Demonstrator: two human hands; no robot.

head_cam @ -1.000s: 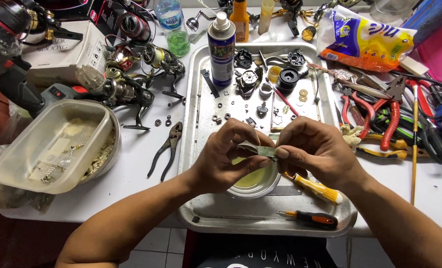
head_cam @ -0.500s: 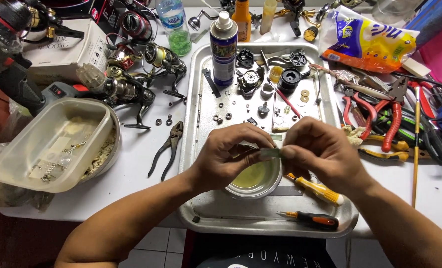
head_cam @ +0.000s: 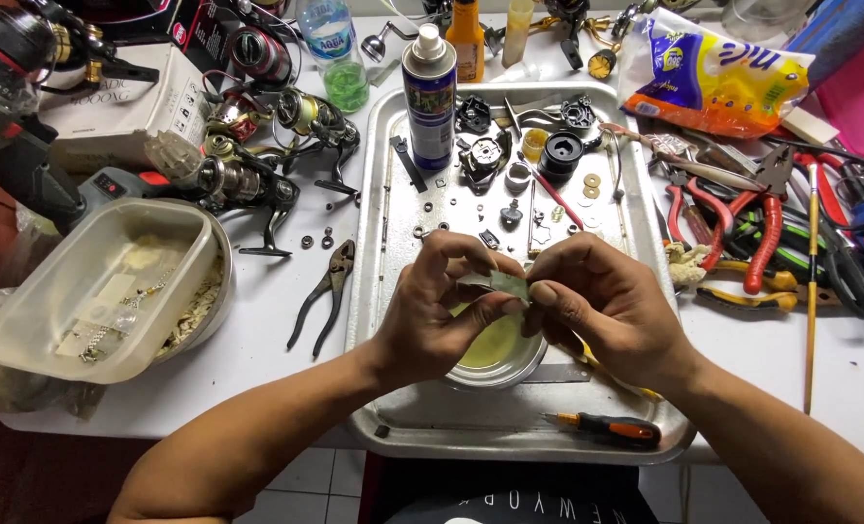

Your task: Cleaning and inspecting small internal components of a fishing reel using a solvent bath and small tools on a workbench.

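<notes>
Where both hands pinch it, the small part (head_cam: 498, 282) looks flat, grey-green

**A:** A pale grey-green scrap (head_cam: 498, 283) is pinched between the two hands, and yellowish liquid is seen in the small round bowl (head_cam: 495, 351) underneath. The metal tray (head_cam: 379, 291) is plain silver.

**B:** Yep. The spray can (head_cam: 429, 97) is done in dark blue with a white cap, and the screwdriver (head_cam: 614, 427) handle is split orange and black. Red grips are spotted on the pliers (head_cam: 757, 228) off to the side, black ones on the pliers (head_cam: 325, 296) beside the tray. The snack bag (head_cam: 714, 82) is covered in yellow, purple and orange.
</notes>
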